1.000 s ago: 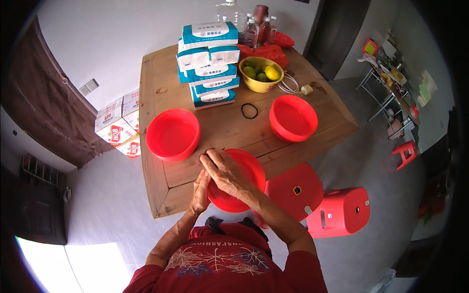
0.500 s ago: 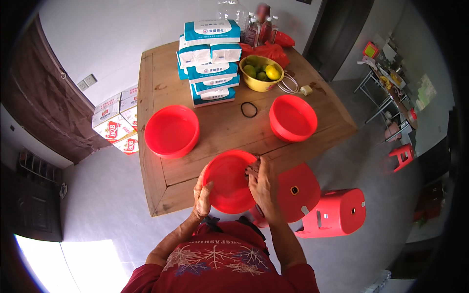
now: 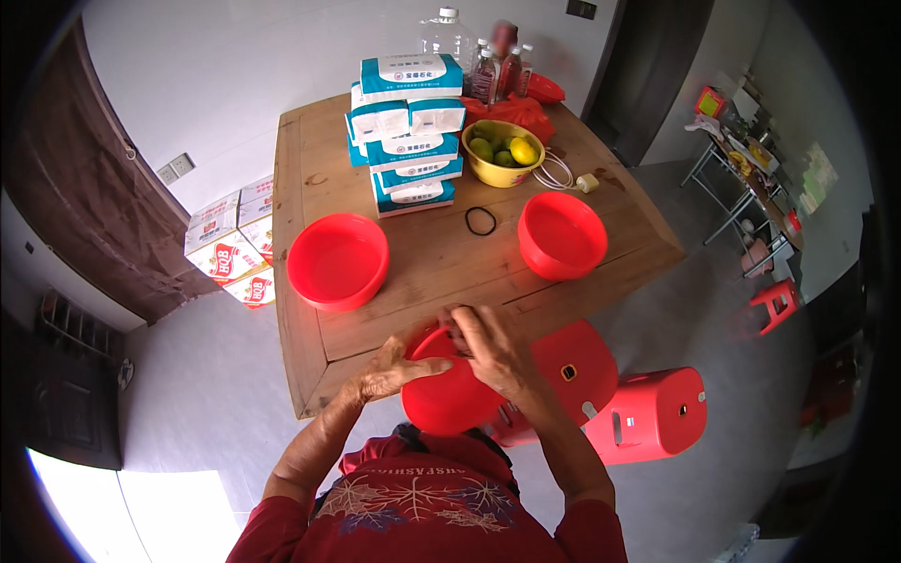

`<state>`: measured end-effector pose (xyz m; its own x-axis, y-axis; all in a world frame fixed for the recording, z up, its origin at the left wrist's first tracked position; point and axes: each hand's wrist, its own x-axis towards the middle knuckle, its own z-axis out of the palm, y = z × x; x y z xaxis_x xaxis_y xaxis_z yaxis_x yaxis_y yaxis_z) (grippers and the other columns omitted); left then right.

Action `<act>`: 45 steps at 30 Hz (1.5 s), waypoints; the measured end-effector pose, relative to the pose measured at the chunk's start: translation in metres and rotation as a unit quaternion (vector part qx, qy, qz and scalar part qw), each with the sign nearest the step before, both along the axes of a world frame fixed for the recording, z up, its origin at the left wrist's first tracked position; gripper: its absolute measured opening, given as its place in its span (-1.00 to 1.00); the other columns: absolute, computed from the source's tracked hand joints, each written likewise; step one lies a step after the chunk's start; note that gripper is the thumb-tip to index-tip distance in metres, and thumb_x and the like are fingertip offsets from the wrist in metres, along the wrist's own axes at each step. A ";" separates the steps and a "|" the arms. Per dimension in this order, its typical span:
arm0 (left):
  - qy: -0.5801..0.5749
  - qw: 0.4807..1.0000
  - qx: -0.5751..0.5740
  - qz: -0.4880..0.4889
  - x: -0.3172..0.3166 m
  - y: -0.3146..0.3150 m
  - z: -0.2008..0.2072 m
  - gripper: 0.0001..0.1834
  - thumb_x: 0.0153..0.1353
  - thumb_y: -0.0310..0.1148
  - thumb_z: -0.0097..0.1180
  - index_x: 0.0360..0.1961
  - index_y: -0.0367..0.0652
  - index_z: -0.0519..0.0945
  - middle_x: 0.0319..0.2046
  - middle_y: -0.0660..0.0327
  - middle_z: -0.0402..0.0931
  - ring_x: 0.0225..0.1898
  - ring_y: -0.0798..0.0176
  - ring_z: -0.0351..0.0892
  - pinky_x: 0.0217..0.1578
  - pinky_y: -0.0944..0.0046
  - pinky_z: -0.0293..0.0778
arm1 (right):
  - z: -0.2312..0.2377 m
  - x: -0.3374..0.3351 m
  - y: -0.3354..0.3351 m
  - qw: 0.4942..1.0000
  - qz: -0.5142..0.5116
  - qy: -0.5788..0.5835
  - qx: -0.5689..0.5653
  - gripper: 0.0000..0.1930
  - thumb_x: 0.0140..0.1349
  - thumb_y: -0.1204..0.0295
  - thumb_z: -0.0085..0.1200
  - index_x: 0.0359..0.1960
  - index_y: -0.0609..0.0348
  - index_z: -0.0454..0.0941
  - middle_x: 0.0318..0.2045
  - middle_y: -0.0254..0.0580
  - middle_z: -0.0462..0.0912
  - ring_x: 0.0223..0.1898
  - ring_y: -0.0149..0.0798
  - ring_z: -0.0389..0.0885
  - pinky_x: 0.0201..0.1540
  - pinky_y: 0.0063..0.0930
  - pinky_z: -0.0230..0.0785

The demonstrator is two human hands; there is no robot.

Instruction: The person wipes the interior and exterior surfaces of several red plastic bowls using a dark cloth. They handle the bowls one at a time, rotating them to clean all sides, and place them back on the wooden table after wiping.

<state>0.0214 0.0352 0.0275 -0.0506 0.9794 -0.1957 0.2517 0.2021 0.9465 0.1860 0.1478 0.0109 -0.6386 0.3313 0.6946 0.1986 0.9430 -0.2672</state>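
Wooden bench (image 3: 413,272) stands on grey flr, w/ white-and-teal tissue packs (image 3: 413,150) stacked near its far end; next to them a yellow bowl (image 3: 499,176) of green & yellow fruit, w/ a white cable (image 3: 555,173) just R of it. Bottles (image 3: 510,73) & a clear jug (image 3: 449,39) at the back. Two red bowls sit well apart on the wood: L bowl (image 3: 338,266), R bowl (image 3: 563,235), w/ a black band (image 3: 481,221) b/w them, nearer the R one. Third bowl (image 3: 446,399), also red, is at the near edge in front of the person's torso, tilted, both hands on it. L hand (image 3: 383,372) is at its left rim, grip spread, thumb stretched across the bowl; can't tell if it clasps the rim. R hand (image 3: 499,358) is over the far/right part, grip bent & pinching a dark cloth (image 3: 457,335), mostly hidden by fingers, against the bowl. Red stools (image 3: 574,361) stand R of the person; printed cartons (image 3: 230,244) on the flr, L of the bench.
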 end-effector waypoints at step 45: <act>-0.285 0.892 0.242 0.253 0.047 0.009 -0.058 -0.39 0.29 -0.13 -0.09 0.24 -0.26 0.14 0.15 0.04 0.26 0.15 0.12 0.29 0.13 0.13 0.27 | -0.007 0.040 -0.015 0.792 -0.096 0.319 -0.511 -0.67 0.09 0.65 0.10 -0.07 0.32 0.41 -0.26 -0.33 0.42 -0.30 -0.49 0.36 -0.26 -0.59 0.33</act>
<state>0.0684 0.0441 -0.0307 -0.5378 0.8359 0.1095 -0.3050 -0.3140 0.8991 0.2265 0.1329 0.0042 -0.1344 0.9776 0.1617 -0.1711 0.1379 -0.9756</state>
